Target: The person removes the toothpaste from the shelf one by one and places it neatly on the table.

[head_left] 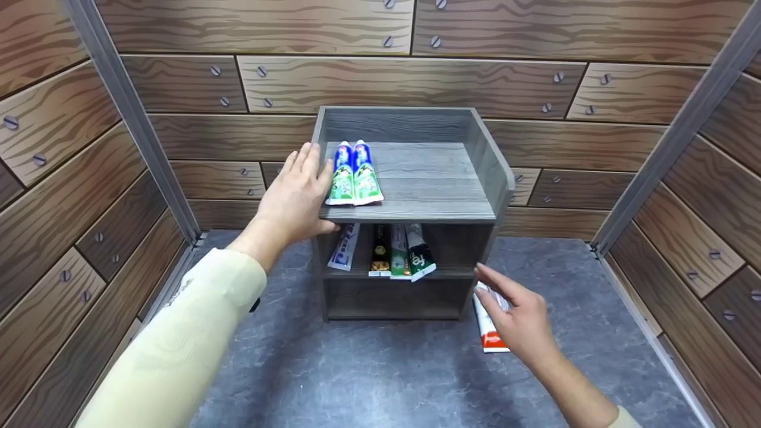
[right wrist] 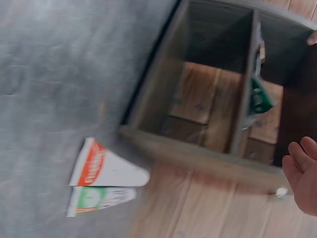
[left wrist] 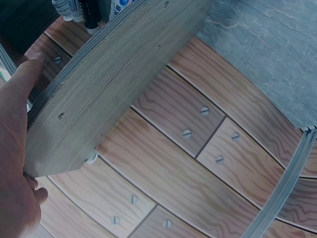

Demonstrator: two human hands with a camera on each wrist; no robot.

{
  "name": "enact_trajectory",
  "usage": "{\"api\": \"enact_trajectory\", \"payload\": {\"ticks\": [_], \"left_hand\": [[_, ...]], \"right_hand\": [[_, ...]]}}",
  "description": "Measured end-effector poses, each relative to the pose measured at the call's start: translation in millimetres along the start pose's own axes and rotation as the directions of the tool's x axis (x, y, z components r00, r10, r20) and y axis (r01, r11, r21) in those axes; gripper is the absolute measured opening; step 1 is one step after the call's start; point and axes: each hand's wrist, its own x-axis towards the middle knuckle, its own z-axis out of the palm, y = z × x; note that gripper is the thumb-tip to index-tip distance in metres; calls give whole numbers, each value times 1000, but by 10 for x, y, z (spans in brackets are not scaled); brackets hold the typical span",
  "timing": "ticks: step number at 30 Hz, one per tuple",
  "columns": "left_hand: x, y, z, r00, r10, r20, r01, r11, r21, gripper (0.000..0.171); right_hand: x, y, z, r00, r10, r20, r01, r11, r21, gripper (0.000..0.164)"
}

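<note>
A small grey shelf unit stands on the floor. My left hand holds its upper left front corner, fingers extended over the side panel and thumb round the front edge. Beside those fingers, two blue-and-green toothpaste tubes lie on the top board. My right hand, fingers loosely extended, hovers empty at the unit's lower right. On the floor there lie a white-and-orange toothpaste tube and a smaller white-and-green tube, side by side. The right hand partly hides them in the head view.
The middle shelf holds a purple-and-white tube, a black-and-gold tube, a green-and-white tube and a dark green tube. Wood-patterned walls with metal corner strips surround the grey floor.
</note>
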Motion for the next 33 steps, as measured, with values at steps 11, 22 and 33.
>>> {"api": "enact_trajectory", "payload": {"ticks": [11, 22, 33], "left_hand": [[-50, -2, 0, 1000, -4, 4, 4, 1000, 5, 119], [-6, 22, 0, 1000, 1, 10, -1, 1000, 18, 118], [-7, 8, 9, 1000, 1, 14, -2, 1000, 16, 119]], "right_hand": [[574, -447, 59, 975, -223, -12, 223, 975, 8, 44], [1173, -700, 224, 976, -213, 53, 212, 977, 27, 41], [1580, -857, 463, 976, -99, 194, 96, 995, 25, 50]]}}
